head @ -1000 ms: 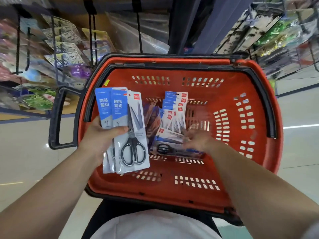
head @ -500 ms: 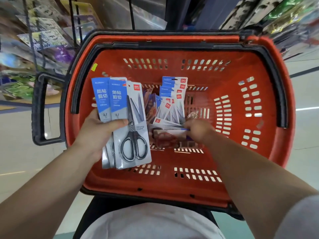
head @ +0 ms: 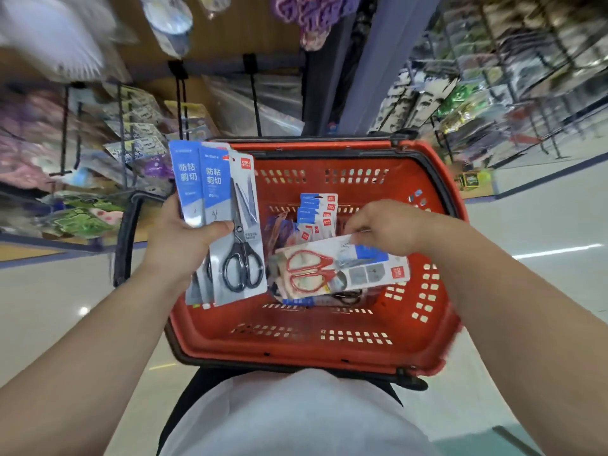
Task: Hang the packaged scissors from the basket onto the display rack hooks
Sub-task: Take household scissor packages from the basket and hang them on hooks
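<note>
Above basket point(head: 296, 353), left hand point(head: 179, 245) gripping scissor packs point(head: 214, 179), right hand point(head: 391, 227) pinching red-handled pack point(head: 342, 269)

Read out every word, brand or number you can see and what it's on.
"防粘剪切": two blue packs held in the left hand.
"170": on one blue pack.
"deli": on the grey pack, the red-scissors pack and packs in the basket.
Other print: too blurred.

Pale glossy floor point(head: 49, 307) seen on both sides; I note a streak of reflected light point(head: 559, 251) at right. Blurred packets of goods point(head: 82, 218) fill the left, purple items point(head: 316, 14) at top; a grey-blue pillar point(head: 368, 60) stands beside stocked shelves point(head: 493, 77) at right.
</note>
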Tool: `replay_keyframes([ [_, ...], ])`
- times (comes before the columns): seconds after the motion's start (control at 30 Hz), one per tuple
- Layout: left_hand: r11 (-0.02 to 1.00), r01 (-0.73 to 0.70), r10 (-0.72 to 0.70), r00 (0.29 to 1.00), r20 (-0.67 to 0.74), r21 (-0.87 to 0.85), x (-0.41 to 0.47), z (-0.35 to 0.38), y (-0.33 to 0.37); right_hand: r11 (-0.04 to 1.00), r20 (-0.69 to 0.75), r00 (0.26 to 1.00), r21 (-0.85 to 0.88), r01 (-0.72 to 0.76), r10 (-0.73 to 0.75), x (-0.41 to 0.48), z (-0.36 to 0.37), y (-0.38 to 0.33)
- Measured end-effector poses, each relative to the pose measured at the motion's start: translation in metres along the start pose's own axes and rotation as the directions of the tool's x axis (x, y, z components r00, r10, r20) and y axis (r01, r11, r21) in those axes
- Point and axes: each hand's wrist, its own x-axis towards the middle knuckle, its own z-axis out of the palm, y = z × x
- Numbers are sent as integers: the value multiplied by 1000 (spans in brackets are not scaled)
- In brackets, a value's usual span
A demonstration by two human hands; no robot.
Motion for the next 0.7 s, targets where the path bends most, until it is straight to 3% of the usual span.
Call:
replay_keyframes([
  [0.1,997,-46,43,998,50,68,-3,-3,20,991,99,987,-12,130,-128,-20,-21,-15],
  [0.2,983,-84,52,981,188,164,-4,-1,38,970,170,957,-20,243,-236,-32,-41,-39],
  [0.43,986,126,-166,814,556,110,-38,15,50,952,37,953,70,298,-301,-29,-53,-68],
  [0.5,973,216,-220,778,589,79,-46,15,45,946,-110,960,172,274,-259,-29,-48,-67],
  [0.57,955,294,-259,765,590,38,-52,13,39,923,-271,956,328,200,-111,-33,-38,-68],
  [0.7,917,396,-299,749,590,-38,-64,7,30,856,-463,875,501,130,138,-43,-7,-77],
])
